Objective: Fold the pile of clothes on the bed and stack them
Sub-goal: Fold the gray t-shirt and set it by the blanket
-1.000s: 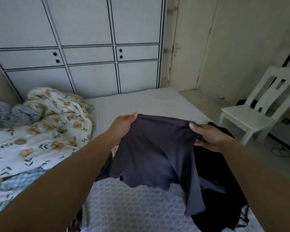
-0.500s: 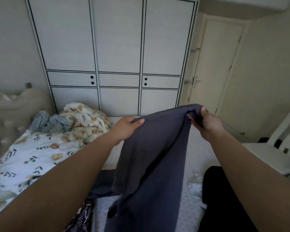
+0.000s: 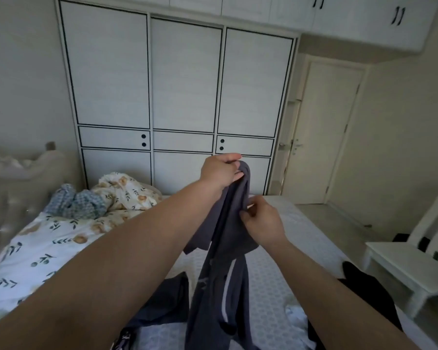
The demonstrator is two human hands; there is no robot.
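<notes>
A dark grey garment (image 3: 220,251) hangs in the air above the bed (image 3: 271,286), bunched at its top and trailing down to the mattress. My left hand (image 3: 219,171) grips the top of the bunched cloth, raised in front of the wardrobe. Lower and to the right, my right hand (image 3: 262,221) pinches the garment's side edge. More dark grey cloth (image 3: 162,304) lies on the bed below my left arm. A black garment (image 3: 364,299) lies at the bed's right edge, with a bit of white cloth (image 3: 295,313) beside it.
A floral duvet (image 3: 48,243) and a blue checked cloth (image 3: 76,203) cover the bed's left side. A white wardrobe (image 3: 182,97) stands behind the bed, a closed door (image 3: 321,132) to its right. A white chair (image 3: 410,261) stands by the bed's right side.
My left hand rose and took the garment's top in one bunch. My right hand let go of the upper edge and dropped to pinch its side. The spread cloth now hangs narrow.
</notes>
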